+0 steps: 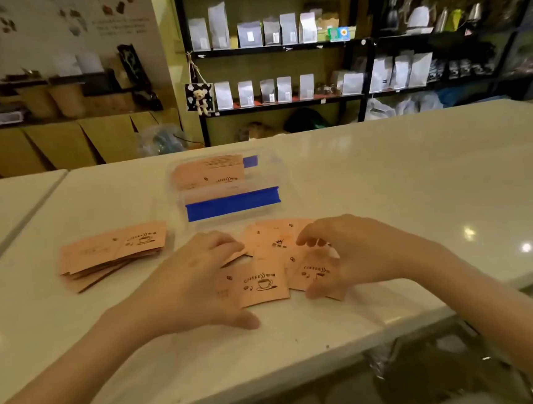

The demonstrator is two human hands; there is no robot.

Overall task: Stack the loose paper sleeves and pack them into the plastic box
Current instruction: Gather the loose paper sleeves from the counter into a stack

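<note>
Both hands' grip [274, 265] flanking loose paper sleeves [265, 282]

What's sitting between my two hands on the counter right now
In the head view, loose paper sleeves lie overlapping on the counter between the left hand and the right hand; both hands touch them.

sleeves [263, 282]: peach, dark coffee-cup print | box [232, 188]: clear, blue bands | counter [385, 175]: glossy white
</note>
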